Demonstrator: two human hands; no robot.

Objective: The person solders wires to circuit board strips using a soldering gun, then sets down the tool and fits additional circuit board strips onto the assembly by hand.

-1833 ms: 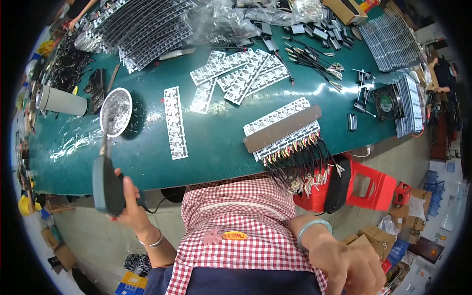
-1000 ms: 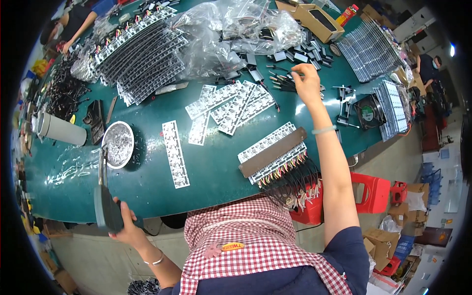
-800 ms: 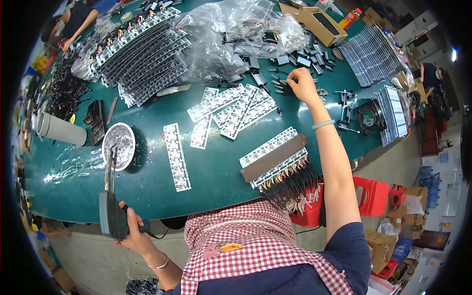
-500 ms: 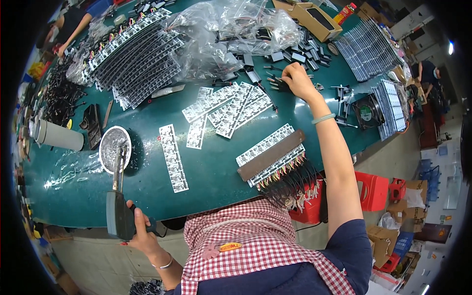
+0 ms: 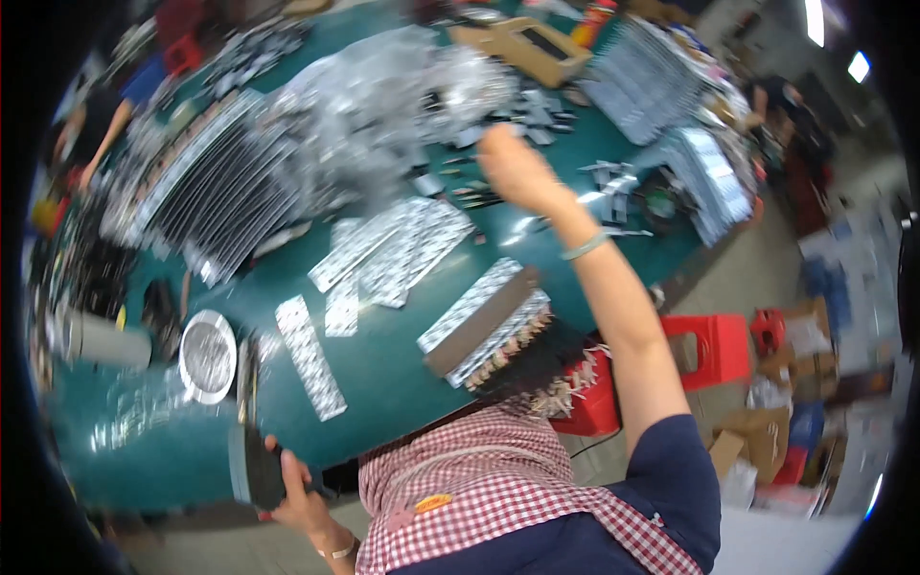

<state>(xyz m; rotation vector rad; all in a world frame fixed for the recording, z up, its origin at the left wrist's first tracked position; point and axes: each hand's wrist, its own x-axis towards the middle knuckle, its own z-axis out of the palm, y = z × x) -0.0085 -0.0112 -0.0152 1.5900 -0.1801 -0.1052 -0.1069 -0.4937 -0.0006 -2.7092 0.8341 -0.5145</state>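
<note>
The person's left hand (image 5: 302,496) was closed around the handle of one dark grey-green gun-shaped tool (image 5: 257,470), its thumb side uppermost and wrist low; the tool's slim metal shaft pointed away over the green table (image 5: 383,379), just right of one round white-rimmed bowl (image 5: 208,356). The right arm stretched forward and inward, back of the hand up; that right hand (image 5: 522,172) was above or beside several thin black cables (image 5: 474,195), too blurred to count. Its fingertips were smeared by motion, so how far open it was, and whether it held anything, could not be told. One black-and-white circuit-board strip (image 5: 311,359) lay alone between the bowl and at least four overlapping strips (image 5: 393,254). Nearer the person, one flat brown bar (image 5: 484,326) lay across more boards, partly hiding them; the dark wires (image 5: 522,374) along their edge blurred together.
</note>
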